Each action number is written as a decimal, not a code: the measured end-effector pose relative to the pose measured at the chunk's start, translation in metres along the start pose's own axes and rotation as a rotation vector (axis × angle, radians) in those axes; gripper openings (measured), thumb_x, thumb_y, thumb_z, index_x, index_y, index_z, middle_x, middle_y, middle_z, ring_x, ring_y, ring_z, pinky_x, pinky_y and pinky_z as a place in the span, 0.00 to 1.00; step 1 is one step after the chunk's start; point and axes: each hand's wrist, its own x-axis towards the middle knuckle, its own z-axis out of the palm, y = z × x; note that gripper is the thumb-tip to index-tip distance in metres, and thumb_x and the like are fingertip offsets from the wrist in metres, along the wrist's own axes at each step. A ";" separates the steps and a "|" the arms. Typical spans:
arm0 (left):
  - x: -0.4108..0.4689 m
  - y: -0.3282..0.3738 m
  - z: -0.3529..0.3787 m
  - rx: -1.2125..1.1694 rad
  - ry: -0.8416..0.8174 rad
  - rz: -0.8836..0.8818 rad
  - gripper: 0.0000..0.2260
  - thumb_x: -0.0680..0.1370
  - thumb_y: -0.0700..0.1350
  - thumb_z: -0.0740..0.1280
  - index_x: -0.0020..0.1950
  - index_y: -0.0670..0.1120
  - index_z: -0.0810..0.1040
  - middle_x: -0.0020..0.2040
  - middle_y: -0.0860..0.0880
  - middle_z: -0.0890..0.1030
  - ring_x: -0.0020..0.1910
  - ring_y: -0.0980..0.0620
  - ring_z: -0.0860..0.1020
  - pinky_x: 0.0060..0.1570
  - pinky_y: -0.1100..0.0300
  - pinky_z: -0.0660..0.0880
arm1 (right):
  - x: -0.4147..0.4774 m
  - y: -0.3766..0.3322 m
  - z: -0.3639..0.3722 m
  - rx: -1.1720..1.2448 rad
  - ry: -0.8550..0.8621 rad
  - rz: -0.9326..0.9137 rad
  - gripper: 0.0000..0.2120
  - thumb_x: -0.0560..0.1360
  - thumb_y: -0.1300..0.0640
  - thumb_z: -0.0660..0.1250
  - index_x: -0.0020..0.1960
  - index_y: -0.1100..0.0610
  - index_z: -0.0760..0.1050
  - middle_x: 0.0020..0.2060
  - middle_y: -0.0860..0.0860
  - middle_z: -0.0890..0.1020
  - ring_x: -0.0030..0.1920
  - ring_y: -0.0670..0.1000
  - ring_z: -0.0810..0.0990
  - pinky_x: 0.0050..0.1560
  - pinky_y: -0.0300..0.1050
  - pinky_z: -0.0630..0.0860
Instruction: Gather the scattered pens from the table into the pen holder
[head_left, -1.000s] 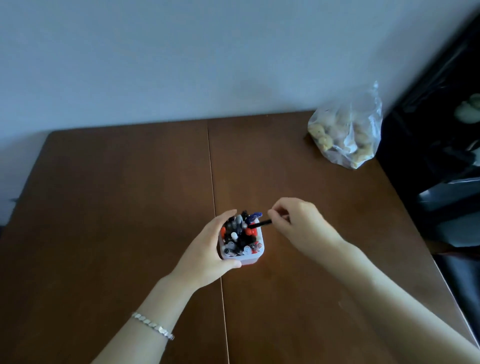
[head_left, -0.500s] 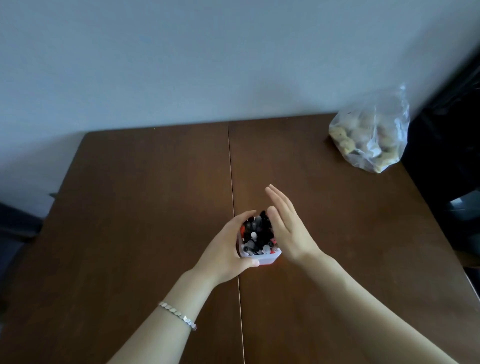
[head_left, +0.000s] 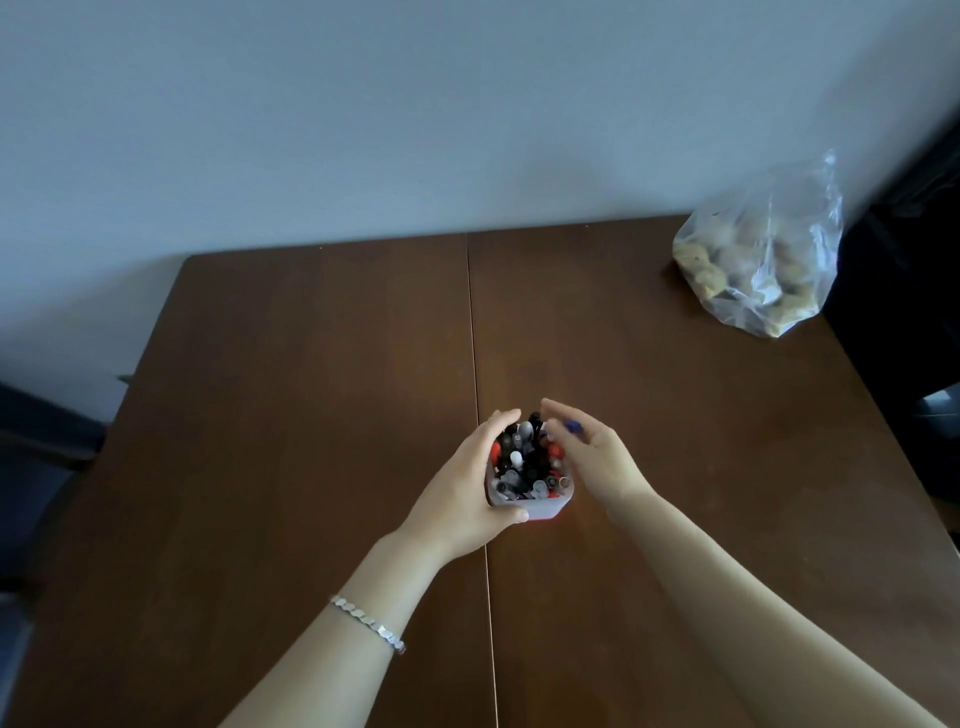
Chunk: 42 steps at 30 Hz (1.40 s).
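While left hand (head_left: 462, 499) clamps the white plastic pen holder (head_left: 540, 506) packed with pens (head_left: 524, 462) mid-frame, right hand (head_left: 597, 462) hovers beside, fingers loosely curled, grip unclear.

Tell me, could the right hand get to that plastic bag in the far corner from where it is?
Probably yes. The right hand is beside the pen holder, and only bare table lies between it and the plastic bag.

Your brown worktop (head_left: 270, 415) has a seam down its middle; the holder (head_left: 540, 506) stands on that seam, and a bag (head_left: 758, 260) sits at the far right corner.
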 end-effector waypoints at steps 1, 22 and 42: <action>-0.001 0.001 0.002 -0.016 0.022 -0.010 0.40 0.69 0.40 0.73 0.73 0.59 0.54 0.74 0.56 0.62 0.72 0.58 0.63 0.65 0.67 0.64 | 0.002 0.001 0.002 -0.040 -0.015 0.011 0.15 0.79 0.59 0.59 0.65 0.53 0.71 0.52 0.47 0.78 0.57 0.47 0.76 0.48 0.28 0.71; -0.031 0.005 -0.014 -0.081 0.194 -0.057 0.40 0.63 0.43 0.75 0.70 0.56 0.60 0.68 0.54 0.69 0.66 0.55 0.69 0.66 0.56 0.69 | -0.030 -0.017 -0.016 -0.586 -0.098 -0.053 0.22 0.80 0.50 0.54 0.73 0.54 0.60 0.67 0.53 0.73 0.65 0.53 0.72 0.61 0.41 0.66; -0.056 -0.088 -0.136 -0.066 0.125 -0.175 0.45 0.66 0.31 0.73 0.72 0.59 0.54 0.68 0.51 0.70 0.58 0.53 0.76 0.58 0.59 0.72 | -0.089 0.008 0.003 -0.825 -0.204 0.077 0.15 0.77 0.51 0.59 0.62 0.49 0.73 0.53 0.46 0.77 0.53 0.45 0.75 0.56 0.38 0.70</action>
